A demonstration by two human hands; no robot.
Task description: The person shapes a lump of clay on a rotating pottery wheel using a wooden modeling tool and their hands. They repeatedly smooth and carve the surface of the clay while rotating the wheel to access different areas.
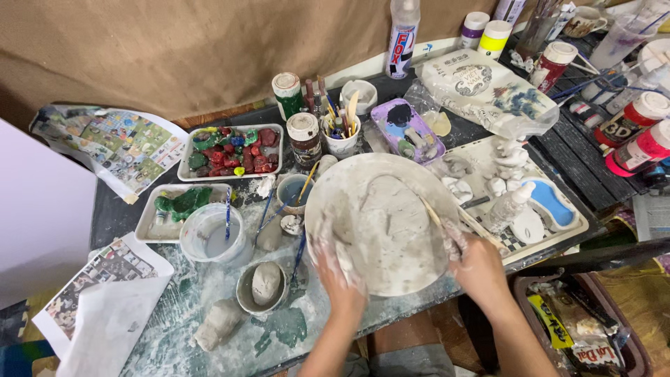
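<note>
One big round clay-smeared plate [380, 223] sits front and centre on the messy surface [209, 314], and everything else is easiest to place off it. Two hands are on it. The left hand [340, 262], caked in wet grey clay, lies mostly flat on the plate's near-left part, fingers loosely spread, pressing the clay rather than gripping anything. The right hand [474, 262] is curled at the plate's right rim, closed around two thin wooden sticks [436, 213] whose tips reach in over the plate.

Left of the plate: one clear plastic tub [209, 237] with a blue brush standing in it, one small bowl [264, 286] holding a grey clay lump, and a loose clay lump [218, 322] nearer the edge. Further left and behind, two white trays: one [230, 150] full of red and green painted pieces, one [174, 209] with just green ones. Right behind the plate there's one brown jar [303, 139], a white cup stuffed with brushes [342, 132] and a purple palette [407, 129]. Right of the plate, a flat tray [520, 202] carries small white clay figures, pretty crowded against the right hand's side.
</note>
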